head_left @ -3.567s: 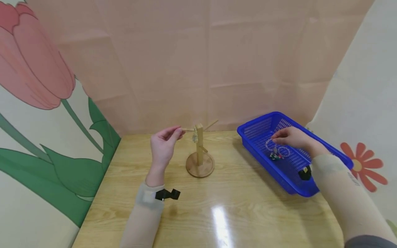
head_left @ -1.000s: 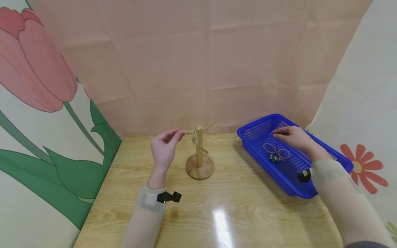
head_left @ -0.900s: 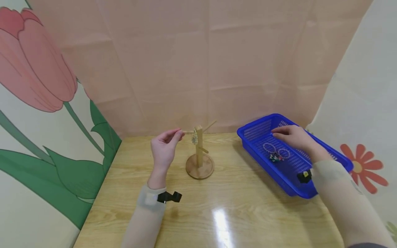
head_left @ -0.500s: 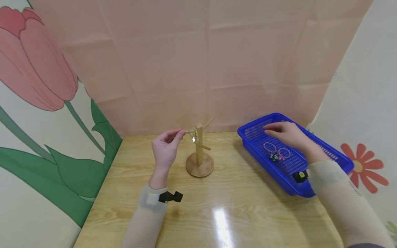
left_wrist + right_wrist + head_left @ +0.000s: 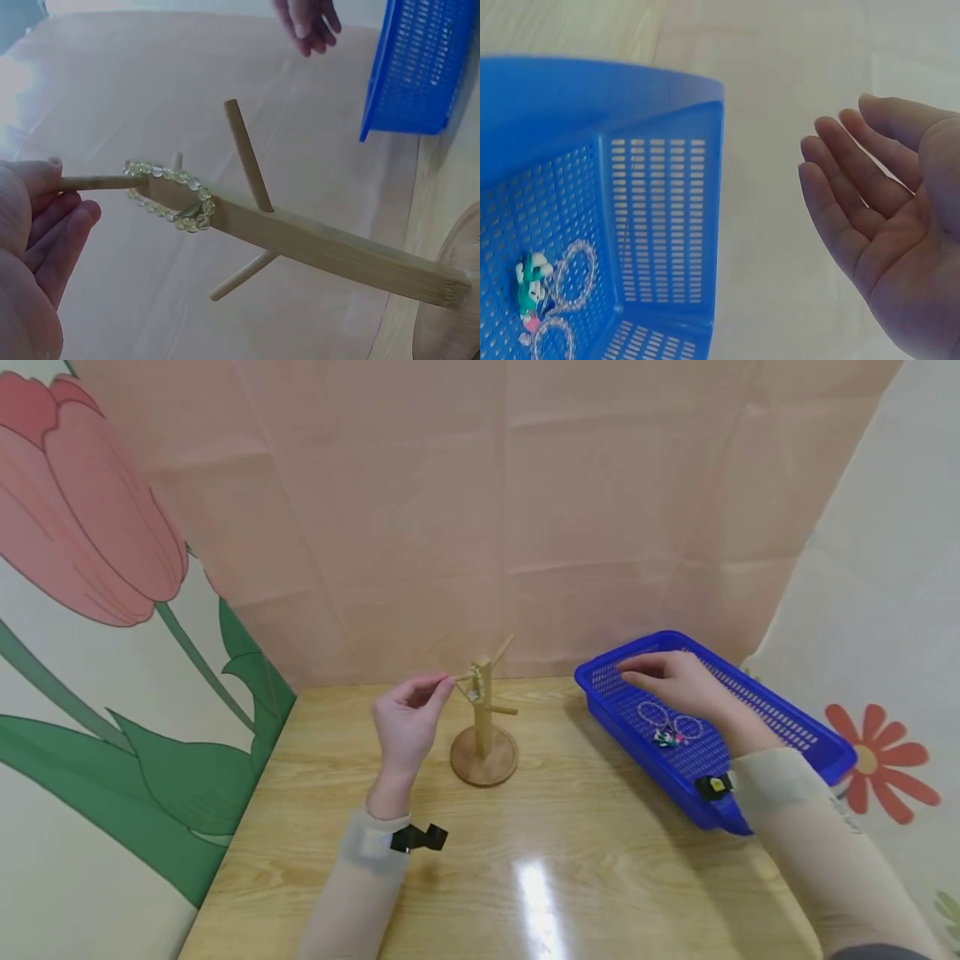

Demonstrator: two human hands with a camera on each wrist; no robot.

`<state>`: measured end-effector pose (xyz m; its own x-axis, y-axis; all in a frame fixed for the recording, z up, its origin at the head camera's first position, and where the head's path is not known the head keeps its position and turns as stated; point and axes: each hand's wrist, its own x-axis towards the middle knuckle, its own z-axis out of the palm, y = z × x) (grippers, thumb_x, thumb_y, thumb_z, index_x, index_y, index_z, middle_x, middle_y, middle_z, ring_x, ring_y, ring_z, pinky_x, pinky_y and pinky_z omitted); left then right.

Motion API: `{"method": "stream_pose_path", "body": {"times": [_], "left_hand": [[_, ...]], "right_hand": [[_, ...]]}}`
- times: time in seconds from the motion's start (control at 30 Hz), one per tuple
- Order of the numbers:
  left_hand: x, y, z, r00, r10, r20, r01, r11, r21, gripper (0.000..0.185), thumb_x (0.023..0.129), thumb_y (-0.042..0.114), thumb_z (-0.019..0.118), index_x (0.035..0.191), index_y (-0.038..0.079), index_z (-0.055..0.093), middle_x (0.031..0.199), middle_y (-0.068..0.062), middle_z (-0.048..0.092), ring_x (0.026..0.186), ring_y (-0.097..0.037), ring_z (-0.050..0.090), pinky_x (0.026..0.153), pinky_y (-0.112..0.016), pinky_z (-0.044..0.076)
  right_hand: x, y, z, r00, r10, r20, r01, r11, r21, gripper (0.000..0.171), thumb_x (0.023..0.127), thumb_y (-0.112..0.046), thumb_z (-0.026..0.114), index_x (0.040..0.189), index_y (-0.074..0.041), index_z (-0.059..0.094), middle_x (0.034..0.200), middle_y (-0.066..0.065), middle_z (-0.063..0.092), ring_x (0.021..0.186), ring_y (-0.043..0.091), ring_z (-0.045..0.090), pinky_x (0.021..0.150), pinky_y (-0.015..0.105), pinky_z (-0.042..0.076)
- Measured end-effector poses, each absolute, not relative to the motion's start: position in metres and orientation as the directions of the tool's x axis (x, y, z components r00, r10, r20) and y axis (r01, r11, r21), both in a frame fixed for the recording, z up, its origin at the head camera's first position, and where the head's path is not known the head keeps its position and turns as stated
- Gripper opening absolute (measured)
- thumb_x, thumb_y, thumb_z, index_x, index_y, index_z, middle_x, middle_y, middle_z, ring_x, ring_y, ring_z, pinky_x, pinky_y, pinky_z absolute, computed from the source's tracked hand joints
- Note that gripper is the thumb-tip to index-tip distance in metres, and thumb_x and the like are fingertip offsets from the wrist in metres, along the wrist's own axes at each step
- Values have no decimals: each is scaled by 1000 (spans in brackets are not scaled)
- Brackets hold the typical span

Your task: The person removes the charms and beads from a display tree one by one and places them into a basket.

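My left hand [image 5: 405, 720] pinches the tip of one peg of the wooden stand [image 5: 483, 727], thumb and fingertips closed on the peg's end. The stand sits on its round base near the back of the worktop [image 5: 525, 843]. A bracelet of pale yellow-green beads [image 5: 171, 195] hangs on that same peg, looped round it close to the upright post, just beyond my fingertips. Other pegs stick out of the post at different angles and are bare.

My right hand [image 5: 671, 681] hovers over the blue basket [image 5: 780, 727], which stands to the right of the stand, near it but not touching. The fingers are relaxed and slightly spread, the palm empty, holding nothing. Inside the basket, below that hand, lie two clear bead bracelets [image 5: 671, 720] side by side, with a small green and pink trinket [image 5: 531, 285] just beside them on the basket floor.
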<state>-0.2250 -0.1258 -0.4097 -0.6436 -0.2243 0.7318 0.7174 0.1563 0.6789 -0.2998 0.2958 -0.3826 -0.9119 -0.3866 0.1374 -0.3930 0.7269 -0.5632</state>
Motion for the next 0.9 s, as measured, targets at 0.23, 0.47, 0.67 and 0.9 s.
{"method": "stream_pose_path", "body": {"times": [0.23,0.47,0.67,0.9], "left_hand": [[-221,-112,-407,-617,-205,760,747,150,648,8,87,-3,88,93,-3,83,92,-16,80,80,-17,77,73,-28,67],[-223,-104,-406,-611,-161,775,766,128,630,13,84,-6,89,94,-4,82,94,-17,80,83,-19,78,76,-31,67],[-225,-104,-409,-604,-126,787,781,103,616,16,81,-9,89,95,-6,81,95,-18,80,84,-18,78,76,-32,68],[-221,-103,-411,-632,-35,774,772,54,633,18,85,-12,84,102,-7,81,101,-18,80,86,-18,79,78,-34,68]], "right_hand": [[-297,282,-382,-909,-387,151,-400,717,-571,37,109,-37,65,135,-11,75,130,11,75,118,29,70,99,51,59],[-297,264,-382,-904,-397,162,-409,688,-599,35,109,-36,67,133,-12,76,126,8,77,115,27,72,99,51,60],[-300,250,-384,-894,-413,176,-430,675,-599,32,109,-34,67,131,-14,77,124,5,78,113,23,73,96,44,61],[-301,239,-386,-887,-431,169,-434,651,-623,34,109,-34,66,134,-12,76,126,8,77,117,27,72,99,50,60]]}}
